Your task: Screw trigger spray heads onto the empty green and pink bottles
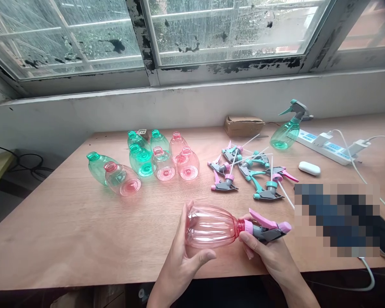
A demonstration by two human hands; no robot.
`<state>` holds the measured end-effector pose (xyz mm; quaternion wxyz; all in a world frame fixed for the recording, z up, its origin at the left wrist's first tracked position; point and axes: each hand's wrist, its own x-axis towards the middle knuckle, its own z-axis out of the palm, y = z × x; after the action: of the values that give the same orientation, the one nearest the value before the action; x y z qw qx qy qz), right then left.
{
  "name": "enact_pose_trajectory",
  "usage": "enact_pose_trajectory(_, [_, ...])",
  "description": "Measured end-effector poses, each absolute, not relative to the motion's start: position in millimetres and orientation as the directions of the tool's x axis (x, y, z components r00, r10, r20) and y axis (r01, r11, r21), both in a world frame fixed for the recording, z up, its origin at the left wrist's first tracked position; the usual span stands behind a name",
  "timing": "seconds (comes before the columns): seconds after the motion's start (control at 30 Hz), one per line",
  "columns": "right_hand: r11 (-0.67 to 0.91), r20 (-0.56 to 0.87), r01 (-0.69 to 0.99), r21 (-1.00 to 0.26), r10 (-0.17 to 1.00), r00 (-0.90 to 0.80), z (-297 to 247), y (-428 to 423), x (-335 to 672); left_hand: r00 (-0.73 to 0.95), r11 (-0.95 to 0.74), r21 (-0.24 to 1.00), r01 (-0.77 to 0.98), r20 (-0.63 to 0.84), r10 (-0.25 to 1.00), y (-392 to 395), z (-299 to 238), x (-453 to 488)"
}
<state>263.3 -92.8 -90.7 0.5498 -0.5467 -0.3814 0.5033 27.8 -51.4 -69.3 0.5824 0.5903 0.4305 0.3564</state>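
Note:
A see-through pink spray bottle lies sideways in the air above the table's front part, base to the left. My left hand cups its base, thumb along the lower side. The fingers of my right hand close around the pink collar of the trigger sprayer, which sits on the bottle's neck. Part of the collar is hidden by my thumb. Beyond my hands is a pile of loose trigger sprayers, pink-grey and teal-grey, with white tubes. Left of the pile stand several open-necked bottles, green and pink.
A green bottle with a sprayer stands at the back right beside a white power strip with plugged-in cables. A small cardboard box rests near the wall. A white case and a pixelated area are on the right.

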Motion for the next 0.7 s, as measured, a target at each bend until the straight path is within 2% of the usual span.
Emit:
enact_pose_trajectory(0.23, [-0.092, -0.13, -0.18, -0.979, 0.968, 0.214, -94, -93, 264, 0.369, 0.001, 0.981, 0.194, -0.073, 0.927, -51, -66, 28])
enact_pose_trajectory(0.47, [-0.069, -0.106, -0.186, -0.98, 0.974, 0.2, -87, -94, 261, 0.352, 0.081, 0.99, 0.119, -0.118, 0.929, -53, -68, 28])
enact_pose_trajectory(0.7, [-0.057, -0.08, -0.144, -0.988, 0.984, 0.161, -81, -94, 261, 0.312, 0.051, 0.994, 0.098, -0.079, 0.947, -48, -70, 29])
